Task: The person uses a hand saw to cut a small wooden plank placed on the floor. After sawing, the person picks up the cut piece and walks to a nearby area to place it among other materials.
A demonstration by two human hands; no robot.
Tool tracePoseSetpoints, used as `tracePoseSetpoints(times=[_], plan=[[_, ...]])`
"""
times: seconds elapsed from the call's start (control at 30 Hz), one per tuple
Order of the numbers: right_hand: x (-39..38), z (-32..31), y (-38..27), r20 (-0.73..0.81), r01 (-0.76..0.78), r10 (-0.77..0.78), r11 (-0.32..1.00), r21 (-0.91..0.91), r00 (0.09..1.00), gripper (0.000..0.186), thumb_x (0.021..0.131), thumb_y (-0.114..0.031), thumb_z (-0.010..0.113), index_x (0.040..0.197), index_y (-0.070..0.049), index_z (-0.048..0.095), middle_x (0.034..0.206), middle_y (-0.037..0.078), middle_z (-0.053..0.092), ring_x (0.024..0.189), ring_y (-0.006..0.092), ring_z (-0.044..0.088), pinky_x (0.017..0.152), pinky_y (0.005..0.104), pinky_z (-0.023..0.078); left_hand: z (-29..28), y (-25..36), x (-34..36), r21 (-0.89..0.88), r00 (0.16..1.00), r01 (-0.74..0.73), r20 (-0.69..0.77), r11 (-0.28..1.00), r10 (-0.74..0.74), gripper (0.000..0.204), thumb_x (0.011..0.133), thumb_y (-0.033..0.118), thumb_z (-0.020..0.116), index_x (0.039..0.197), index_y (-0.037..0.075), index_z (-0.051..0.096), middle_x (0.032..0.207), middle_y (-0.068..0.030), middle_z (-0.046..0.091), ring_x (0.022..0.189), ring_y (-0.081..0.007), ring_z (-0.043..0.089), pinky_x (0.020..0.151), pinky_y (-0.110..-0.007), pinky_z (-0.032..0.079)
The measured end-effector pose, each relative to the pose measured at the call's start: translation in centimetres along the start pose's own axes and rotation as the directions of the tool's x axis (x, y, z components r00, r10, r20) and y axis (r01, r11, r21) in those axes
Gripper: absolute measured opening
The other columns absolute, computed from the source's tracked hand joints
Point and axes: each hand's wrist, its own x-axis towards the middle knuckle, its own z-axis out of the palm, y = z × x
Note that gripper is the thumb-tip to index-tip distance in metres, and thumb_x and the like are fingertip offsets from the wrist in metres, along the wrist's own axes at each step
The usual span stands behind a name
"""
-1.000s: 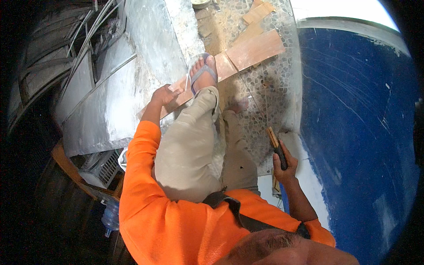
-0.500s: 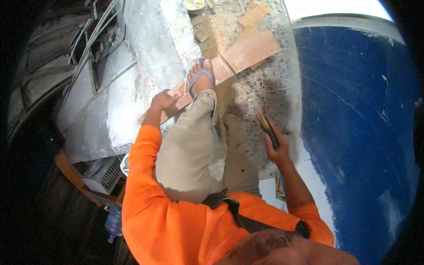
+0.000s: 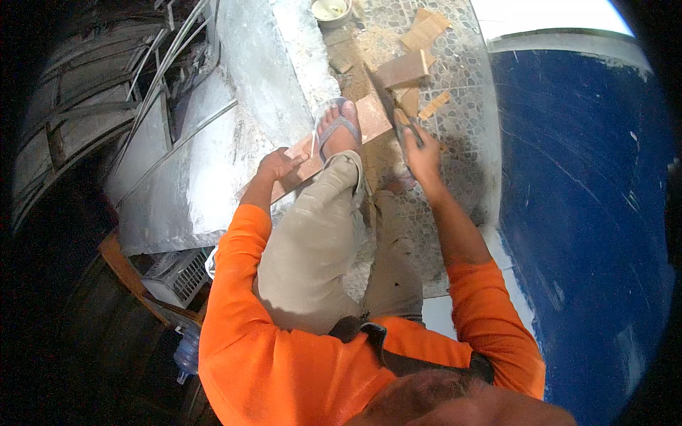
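Plank [image 3: 369,117] of reddish wood lies across the edge of the grey concrete slab [image 3: 234,142], pinned under the sandalled foot [image 3: 337,131] so it cannot shift. Left hand [image 3: 278,165] presses flat and spread on its near end, adding weight. Right hand [image 3: 420,153] is closed around the handle of a handsaw [image 3: 389,99], blade angled at the plank's overhanging end. Offcuts [image 3: 419,42] and sawdust litter the pebbled floor [image 3: 462,121].

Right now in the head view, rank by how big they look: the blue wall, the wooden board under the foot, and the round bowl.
1. blue wall
2. wooden board
3. round bowl, partly cut off by the picture's edge
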Motion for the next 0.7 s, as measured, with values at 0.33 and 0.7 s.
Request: tracePoseSetpoints(times=[0.33, 0.7], plan=[[-8.9, -11.5, 10.9, -0.015, -0.232, 0.232, 0.964, -0.131, 0.973, 0.050, 0.097, -0.029, 0.071, 0.135, 0.002, 0.064, 0.117, 0.022, 0.073, 0.107, 0.0285, 0.070, 0.095, 0.0375, 0.053, 0.2, -4.2, -7.1, 0.171, 0.988, 0.045, -0.151, 0.984, -0.019, 0.154, 0.048, 0.070, 0.092, 0.165, 0.010, 0.011, 0.144, -0.0242, 0.053, 0.132, -0.0416, 0.053, 0.111, -0.050, 0.043], [-10.0, -9.3, 6.3, -0.084, -0.215, 0.217, 0.976, 0.041, 0.972, 0.047, 0.098, -0.027, 0.069, 0.134, 0.002, 0.065, 0.114, 0.021, 0.074, 0.104, 0.0251, 0.070, 0.093, 0.0358, 0.053, 0.2, -5.9, -6.4, 0.109, 0.945, -0.048, -0.316, 0.993, 0.081, 0.097, 0.087, 0.073, 0.061, 0.156, 0.009, 0.038, 0.127, -0.0302, 0.063, 0.120, -0.0443, 0.061, 0.105, -0.052, 0.047]])
